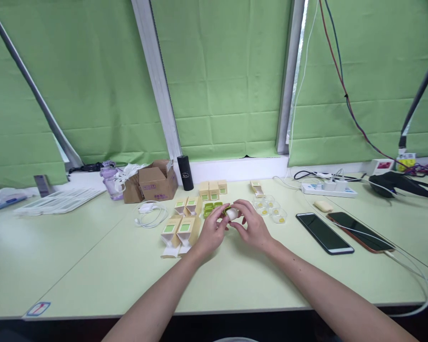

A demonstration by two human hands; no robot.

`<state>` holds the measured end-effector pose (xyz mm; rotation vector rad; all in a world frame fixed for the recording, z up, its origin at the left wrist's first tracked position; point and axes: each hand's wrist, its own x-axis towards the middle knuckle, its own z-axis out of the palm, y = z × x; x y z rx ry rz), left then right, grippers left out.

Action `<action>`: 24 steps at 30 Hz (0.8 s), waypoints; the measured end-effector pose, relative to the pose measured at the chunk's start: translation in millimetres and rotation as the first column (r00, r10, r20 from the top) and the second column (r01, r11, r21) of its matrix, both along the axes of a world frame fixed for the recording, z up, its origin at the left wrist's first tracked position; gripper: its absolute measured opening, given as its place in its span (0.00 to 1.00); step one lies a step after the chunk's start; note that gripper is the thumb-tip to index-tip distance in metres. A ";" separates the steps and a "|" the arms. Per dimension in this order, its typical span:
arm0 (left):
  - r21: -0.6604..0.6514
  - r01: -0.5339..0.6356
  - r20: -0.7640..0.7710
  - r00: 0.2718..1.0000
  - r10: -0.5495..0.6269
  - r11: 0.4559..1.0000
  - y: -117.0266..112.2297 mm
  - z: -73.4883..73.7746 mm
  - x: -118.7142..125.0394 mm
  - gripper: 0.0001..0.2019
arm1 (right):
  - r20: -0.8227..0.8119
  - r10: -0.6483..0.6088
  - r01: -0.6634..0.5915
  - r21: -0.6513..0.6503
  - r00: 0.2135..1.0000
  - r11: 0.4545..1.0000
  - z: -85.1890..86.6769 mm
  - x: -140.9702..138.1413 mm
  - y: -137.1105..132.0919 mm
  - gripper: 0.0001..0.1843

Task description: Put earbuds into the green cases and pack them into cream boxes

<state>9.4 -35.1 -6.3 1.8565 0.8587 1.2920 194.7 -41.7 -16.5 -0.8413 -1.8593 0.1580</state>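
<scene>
On my feed, I see the left hand (214,229) and right hand (252,225) holding a small white-and-green container (231,213) between curled fingers, right of the open cartons (185,228); green containers (208,208) sit just beside those cartons.

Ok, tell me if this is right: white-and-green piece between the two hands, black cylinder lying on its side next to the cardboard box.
Not quite: the head view shows the black cylinder standing upright next to the cardboard box. The white-and-green piece is between the left hand and right hand.
</scene>
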 end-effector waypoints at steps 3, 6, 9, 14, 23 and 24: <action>-0.044 0.058 0.055 0.997 -0.056 0.997 0.1 -2.2 2.0 0.25 | 0.079 -0.004 -0.001 0.060 0.997 0.998 -0.1 0.6 1.3 0.22; -0.090 0.095 0.114 0.990 -0.085 0.991 1.6 -4.2 3.7 0.26 | 0.070 0.029 -0.034 0.079 0.997 0.996 -1.6 1.3 4.9 0.20; -0.081 0.100 0.131 0.987 -0.089 0.992 3.2 -4.4 4.2 0.25 | 0.055 0.057 -0.061 0.083 0.997 0.995 -3.2 1.9 7.3 0.20; -0.060 0.082 0.113 0.991 -0.075 0.995 4.0 -3.1 3.4 0.25 | 0.047 0.075 -0.079 0.085 0.996 0.993 -2.9 1.8 5.7 0.20; -0.063 0.064 0.122 0.991 -0.056 0.996 3.7 -2.0 4.4 0.24 | 0.074 0.080 -0.088 0.111 0.994 0.990 -0.9 2.1 5.1 0.24; -0.065 0.062 0.123 0.991 -0.053 0.996 3.4 -1.6 4.5 0.24 | 0.076 0.078 -0.086 0.110 0.994 0.990 -1.0 2.0 5.1 0.24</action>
